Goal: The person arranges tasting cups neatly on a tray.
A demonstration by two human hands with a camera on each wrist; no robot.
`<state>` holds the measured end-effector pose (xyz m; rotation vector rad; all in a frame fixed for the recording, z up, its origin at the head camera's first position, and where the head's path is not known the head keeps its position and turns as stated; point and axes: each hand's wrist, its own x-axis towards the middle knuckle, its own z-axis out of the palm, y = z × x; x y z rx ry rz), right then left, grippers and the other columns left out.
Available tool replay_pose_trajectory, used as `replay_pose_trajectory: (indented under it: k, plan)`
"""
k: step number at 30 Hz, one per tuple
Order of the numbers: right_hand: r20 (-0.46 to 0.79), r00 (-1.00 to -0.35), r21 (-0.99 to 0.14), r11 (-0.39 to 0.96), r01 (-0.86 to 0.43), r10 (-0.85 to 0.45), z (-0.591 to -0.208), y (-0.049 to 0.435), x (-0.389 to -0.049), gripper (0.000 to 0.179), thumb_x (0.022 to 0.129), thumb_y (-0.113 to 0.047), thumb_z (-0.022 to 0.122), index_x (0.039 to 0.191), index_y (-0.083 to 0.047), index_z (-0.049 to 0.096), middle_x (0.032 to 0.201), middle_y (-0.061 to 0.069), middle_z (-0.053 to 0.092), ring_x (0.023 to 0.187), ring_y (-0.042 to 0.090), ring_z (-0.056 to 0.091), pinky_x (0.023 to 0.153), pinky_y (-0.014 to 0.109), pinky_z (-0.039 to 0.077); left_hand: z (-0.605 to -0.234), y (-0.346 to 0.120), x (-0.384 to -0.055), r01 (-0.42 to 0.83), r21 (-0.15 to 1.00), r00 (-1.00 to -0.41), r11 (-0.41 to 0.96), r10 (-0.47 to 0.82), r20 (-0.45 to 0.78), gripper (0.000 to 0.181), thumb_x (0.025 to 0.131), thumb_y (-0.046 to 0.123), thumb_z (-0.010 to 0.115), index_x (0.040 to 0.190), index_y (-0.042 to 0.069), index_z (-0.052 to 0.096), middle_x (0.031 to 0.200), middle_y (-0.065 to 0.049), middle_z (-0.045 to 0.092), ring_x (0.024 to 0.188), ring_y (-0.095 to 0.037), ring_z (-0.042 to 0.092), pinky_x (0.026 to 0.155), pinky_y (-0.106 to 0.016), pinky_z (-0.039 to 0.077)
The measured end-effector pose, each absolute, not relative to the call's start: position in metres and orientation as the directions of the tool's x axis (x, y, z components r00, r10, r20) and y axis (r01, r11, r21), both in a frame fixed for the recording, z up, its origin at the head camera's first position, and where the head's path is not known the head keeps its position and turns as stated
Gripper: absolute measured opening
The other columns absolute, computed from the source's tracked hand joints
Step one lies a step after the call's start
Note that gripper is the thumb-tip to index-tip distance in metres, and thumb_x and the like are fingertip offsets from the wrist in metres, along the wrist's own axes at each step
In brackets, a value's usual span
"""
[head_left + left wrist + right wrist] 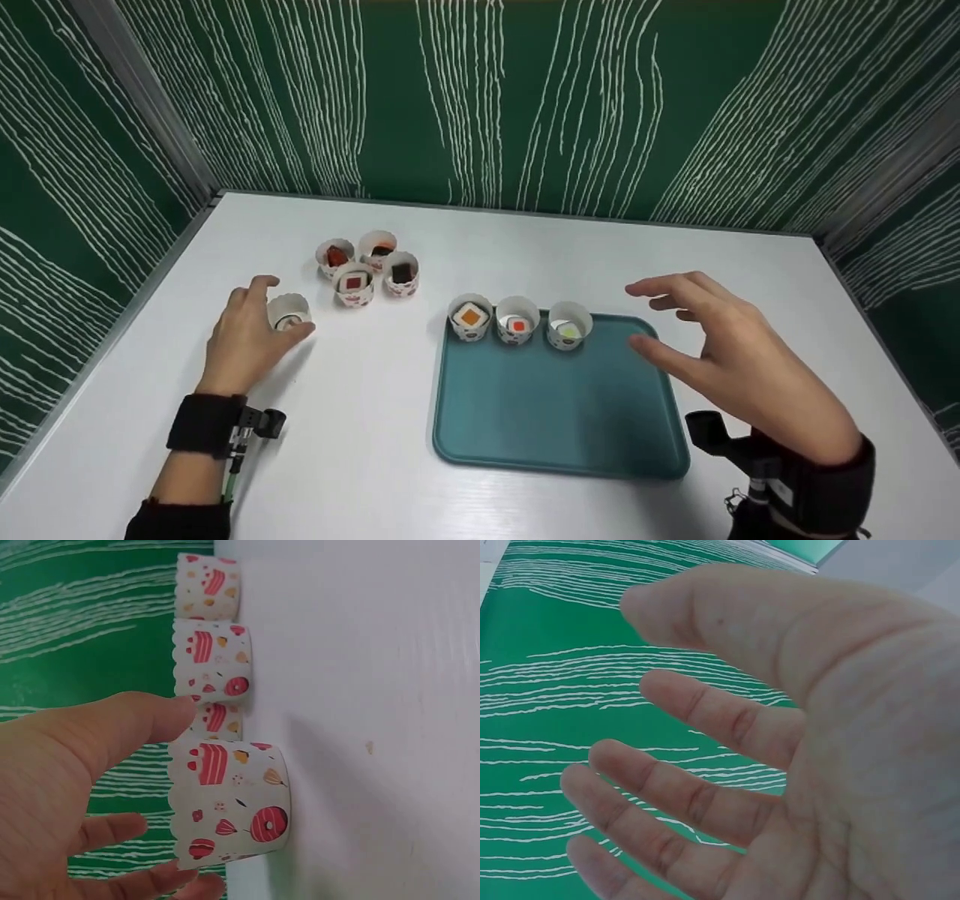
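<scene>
My left hand [241, 337] is at the left of the white table, its thumb and fingers spread around a paper baking cup [291, 306] with a small sushi-like piece inside. In the left wrist view the cup [232, 799] stands upright, printed with cakes and doughnuts. The thumb appears apart from its wall; finger contact on the far side is hard to tell. My right hand [731, 349] hovers over the right edge of the teal tray [555, 420], fingers apart, holding nothing. Along the tray's far edge stand an orange-centred cup [470, 318], a red-centred cup [517, 321] and a green-centred cup [569, 327].
Several more filled cups cluster behind the left hand, among them a cup with a red piece [335, 258] and a cup with a dark piece [401, 274]. A green wall [465, 97] with white wavy lines borders the table [360, 450].
</scene>
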<state>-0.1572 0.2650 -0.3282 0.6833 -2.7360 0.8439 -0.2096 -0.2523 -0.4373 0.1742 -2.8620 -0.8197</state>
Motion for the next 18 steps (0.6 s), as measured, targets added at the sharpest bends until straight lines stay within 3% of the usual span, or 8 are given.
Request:
replay_pose_trajectory:
  k: [11,18]
  plan:
    - [0.276,-0.889,-0.481,0.748,-0.457,-0.366,-0.328,0.265,-0.159,0.049,0.096,-0.019,0.083,0.141,-0.023,0.066,0.133,-0.001,0.069,0.121,0.022,0.068,0.099,0.012,0.044,-0.452,-0.258,-0.214,-0.109,0.549,-0.979,0.829,-0.186,0.086,0.074,0.09,0.023,0.082,0.151,-0.002,0.047,0.131,-0.039,0.064,0.114,-0.054,0.066,0.088,-0.068,0.052]
    - [0.277,-0.887,-0.49,0.739,-0.462,-0.37,-0.329,0.264,-0.161,0.047,0.096,-0.018,0.082,0.14,-0.024,0.067,0.132,-0.002,0.069,0.121,0.019,0.067,0.1,0.009,0.042,-0.458,-0.258,-0.216,-0.095,0.549,-0.978,0.83,-0.18,0.102,0.074,0.09,0.026,0.085,0.147,-0.006,0.049,0.129,-0.04,0.065,0.117,-0.055,0.066,0.093,-0.069,0.054]
